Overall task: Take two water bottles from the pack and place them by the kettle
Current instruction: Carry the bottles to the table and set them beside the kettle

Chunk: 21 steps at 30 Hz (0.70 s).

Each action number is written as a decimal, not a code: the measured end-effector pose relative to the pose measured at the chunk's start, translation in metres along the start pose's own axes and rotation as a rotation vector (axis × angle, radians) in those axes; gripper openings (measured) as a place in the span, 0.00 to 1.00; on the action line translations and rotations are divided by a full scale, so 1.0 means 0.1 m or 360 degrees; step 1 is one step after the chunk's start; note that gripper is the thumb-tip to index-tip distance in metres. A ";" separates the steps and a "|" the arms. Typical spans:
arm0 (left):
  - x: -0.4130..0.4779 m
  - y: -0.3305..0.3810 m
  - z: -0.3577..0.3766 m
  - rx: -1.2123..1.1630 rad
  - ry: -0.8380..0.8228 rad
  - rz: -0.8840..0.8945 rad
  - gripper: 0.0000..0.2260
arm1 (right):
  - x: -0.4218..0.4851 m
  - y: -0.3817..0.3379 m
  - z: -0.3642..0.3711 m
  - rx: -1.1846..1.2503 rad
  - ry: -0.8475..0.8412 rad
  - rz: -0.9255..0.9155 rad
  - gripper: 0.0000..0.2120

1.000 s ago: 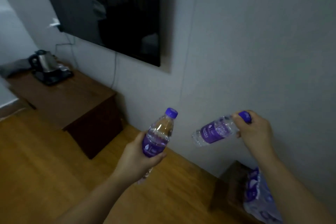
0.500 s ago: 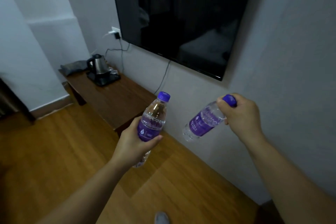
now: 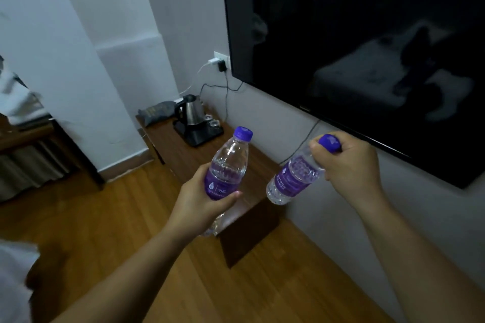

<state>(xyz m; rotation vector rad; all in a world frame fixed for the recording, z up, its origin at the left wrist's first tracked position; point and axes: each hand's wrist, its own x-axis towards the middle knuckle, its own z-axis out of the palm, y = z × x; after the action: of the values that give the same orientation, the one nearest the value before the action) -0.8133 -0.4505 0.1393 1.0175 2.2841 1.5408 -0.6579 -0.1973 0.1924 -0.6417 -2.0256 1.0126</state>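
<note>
My left hand (image 3: 202, 204) grips a clear water bottle (image 3: 231, 162) with a purple label and cap around its middle, held nearly upright. My right hand (image 3: 349, 165) holds a second water bottle (image 3: 291, 181) by its purple cap and neck, its base tilted down to the left. Both bottles hang in the air above the near end of a dark wooden bench (image 3: 181, 155). A steel kettle (image 3: 191, 110) stands on a black tray (image 3: 199, 134) at the bench's far end. The pack is out of view.
A large dark TV (image 3: 367, 47) hangs on the wall to the right, with cables (image 3: 225, 89) running from a socket to the kettle. A grey bag (image 3: 157, 111) lies behind the kettle. Two glasses (image 3: 212, 120) sit on the tray. Wooden floor (image 3: 105, 217) spreads to the left.
The view has swung left and closer to the bench; the kettle now appears nearer and more central. Both hands keep their bottles, carried forward over the bench's near end.
</note>
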 end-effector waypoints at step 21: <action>3.16 -2.13 -2.48 -0.0053 -0.0262 0.0185 0.29 | 1.87 -0.69 3.55 -0.0205 0.0172 0.0125 0.07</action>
<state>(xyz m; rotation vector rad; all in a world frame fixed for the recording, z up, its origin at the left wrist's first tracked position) -1.2672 -0.4773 0.1243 1.2389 2.1156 1.4722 -1.0603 -0.2592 0.1876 -0.8321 -1.9953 0.8776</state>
